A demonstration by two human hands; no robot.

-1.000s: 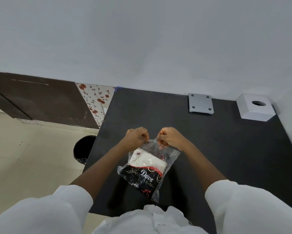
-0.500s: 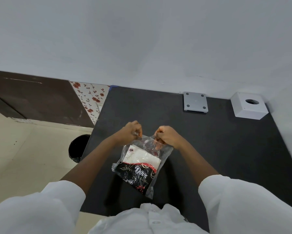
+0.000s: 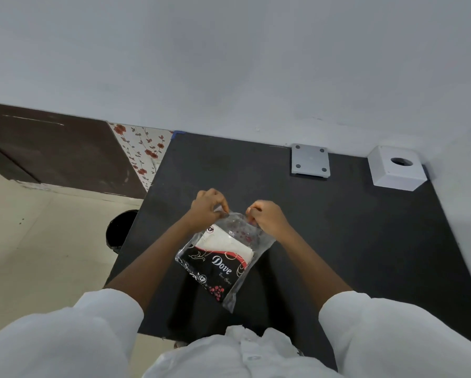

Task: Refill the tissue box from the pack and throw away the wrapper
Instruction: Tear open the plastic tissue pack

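Clear wrapper (image 3: 257,236) pinched at its top edge by left hand (image 3: 207,208) and right hand (image 3: 269,219) near the bench's (image 3: 365,241) front edge, opening underway; next, pull apart.

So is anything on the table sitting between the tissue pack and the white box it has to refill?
Nothing visible does. Both hands, left hand and right hand, pinch the tissue pack; bare black table runs to the white box. The grey plate lies off to the side.

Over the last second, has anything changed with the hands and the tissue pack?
Hardly anything. Both the left hand and right hand still pinch the top edge of the tissue pack, still unopened. Tissue box and bin stay put.
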